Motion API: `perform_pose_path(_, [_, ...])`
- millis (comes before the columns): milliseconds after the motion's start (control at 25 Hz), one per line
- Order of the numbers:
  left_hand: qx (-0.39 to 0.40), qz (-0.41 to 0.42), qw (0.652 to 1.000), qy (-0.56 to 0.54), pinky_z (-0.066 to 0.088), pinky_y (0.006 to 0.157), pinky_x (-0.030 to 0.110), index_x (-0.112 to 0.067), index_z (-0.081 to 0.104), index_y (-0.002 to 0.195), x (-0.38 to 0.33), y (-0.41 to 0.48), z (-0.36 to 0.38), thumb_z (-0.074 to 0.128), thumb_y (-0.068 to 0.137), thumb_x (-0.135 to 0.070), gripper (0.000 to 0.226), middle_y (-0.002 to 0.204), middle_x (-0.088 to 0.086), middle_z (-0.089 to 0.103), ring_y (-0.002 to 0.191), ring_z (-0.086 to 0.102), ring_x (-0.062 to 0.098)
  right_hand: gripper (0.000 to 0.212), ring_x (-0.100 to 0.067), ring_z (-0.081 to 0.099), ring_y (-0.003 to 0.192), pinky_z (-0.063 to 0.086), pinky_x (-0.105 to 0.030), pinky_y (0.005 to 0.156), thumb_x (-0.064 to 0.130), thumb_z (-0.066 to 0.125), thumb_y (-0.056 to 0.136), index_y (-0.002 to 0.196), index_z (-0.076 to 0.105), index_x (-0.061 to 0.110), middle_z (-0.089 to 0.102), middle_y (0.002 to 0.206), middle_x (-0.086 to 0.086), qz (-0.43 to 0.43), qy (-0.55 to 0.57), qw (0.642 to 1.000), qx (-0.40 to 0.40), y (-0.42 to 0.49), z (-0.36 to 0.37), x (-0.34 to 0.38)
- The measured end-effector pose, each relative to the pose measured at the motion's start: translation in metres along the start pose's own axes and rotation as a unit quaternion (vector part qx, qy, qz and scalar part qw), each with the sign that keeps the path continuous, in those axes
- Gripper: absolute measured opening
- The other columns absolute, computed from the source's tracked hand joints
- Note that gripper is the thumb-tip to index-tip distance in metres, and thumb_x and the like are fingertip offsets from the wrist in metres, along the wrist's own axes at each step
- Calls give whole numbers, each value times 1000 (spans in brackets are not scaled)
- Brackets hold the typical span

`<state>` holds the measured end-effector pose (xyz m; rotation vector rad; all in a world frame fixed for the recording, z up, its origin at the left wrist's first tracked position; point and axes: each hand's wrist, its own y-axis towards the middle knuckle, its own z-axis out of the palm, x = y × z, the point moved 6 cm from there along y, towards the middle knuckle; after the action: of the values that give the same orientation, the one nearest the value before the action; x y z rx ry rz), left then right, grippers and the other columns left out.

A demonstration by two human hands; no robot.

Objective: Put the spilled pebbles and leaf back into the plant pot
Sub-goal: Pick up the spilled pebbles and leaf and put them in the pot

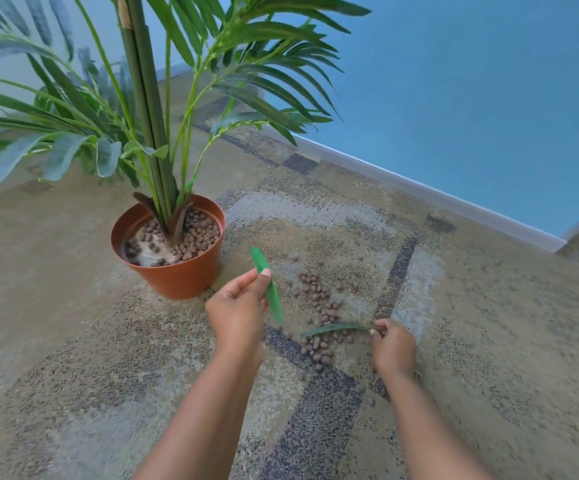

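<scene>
The left hand pinches one leaf; the right hand pinches another leaf's stem among the pebbles; better drop both in the pot first

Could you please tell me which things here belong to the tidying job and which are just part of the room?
Part of the job:
- spilled pebbles
- leaf in left hand
- leaf in right hand
- terracotta plant pot

Just there:
- patterned carpet
- blue wall
- skirting board

the palm fronds run off the top and left edges, their tips blurred.
</scene>
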<state>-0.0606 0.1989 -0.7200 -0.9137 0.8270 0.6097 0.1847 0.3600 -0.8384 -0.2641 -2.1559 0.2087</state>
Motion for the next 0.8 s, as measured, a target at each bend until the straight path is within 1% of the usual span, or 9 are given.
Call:
perform_pose_path(80, [-2,20,1000,2,54,59,17,-8,72,94,-8,6,-2,76,79,-7,15,76,-2,77,70,72,8,28,-15,63,65,41,-16,47,3,68,88,114,70,13,72,104,-6,10,17,1000,19,2,2,0])
perform_pose_path(200, [-4,35,999,6,54,58,16,-11,72,93,-14,6,-3,77,79,-9,15,80,0,77,71,72,8,26,-13,63,69,47,-19,50,-2,60,90,102,73,17,72,95,-3,6,-5,1000,26,2,6,3])
perform_pose_path(320, [-21,65,997,25,52,56,14,-14,74,92,-19,6,-8,79,78,-11,15,77,-3,77,70,72,7,23,-9,63,66,52,-20,50,-1,62,89,91,69,20,73,89,-4,-68,-76,995,9,-7,4,17])
perform_pose_path(440, [-51,100,994,11,57,64,19,-13,75,94,-35,18,-22,81,77,-14,18,80,-2,78,76,74,11,22,-7,66,71,47,-11,52,1,67,85,93,67,21,73,89,-4,-107,47,991,-68,-26,-4,54])
perform_pose_path(480, [-84,104,991,1,59,68,23,-13,75,94,-42,26,-34,81,77,-15,19,82,0,78,78,74,14,21,-10,69,74,50,-11,57,3,70,84,96,69,20,73,88,0,-121,92,986,-64,-37,2,73])
perform_pose_path(560, [-196,94,976,-12,61,71,30,-14,76,93,-54,44,-66,83,75,-16,20,85,3,76,77,73,17,22,-5,72,73,52,-9,60,8,74,81,94,70,26,72,82,10,-155,168,974,-7,-65,22,116])
perform_pose_path(640, [-311,93,946,-11,61,63,27,-13,75,89,-68,61,-97,83,74,-13,17,84,3,75,68,70,11,22,0,71,67,52,-9,56,11,77,79,89,72,30,73,76,13,-134,228,962,72,-93,53,153])
perform_pose_path(720, [-340,113,933,23,55,53,18,-13,75,87,-89,81,-111,81,74,-10,15,84,3,75,64,67,6,20,1,70,62,50,-9,52,10,79,77,88,75,26,74,72,11,-84,251,954,142,-115,90,182])
perform_pose_path(800, [-325,111,935,93,57,62,23,-11,76,93,-112,105,-113,75,75,-5,19,90,5,75,72,68,13,18,1,69,57,48,-7,48,7,80,76,88,77,20,74,70,9,-48,239,952,184,-126,125,204])
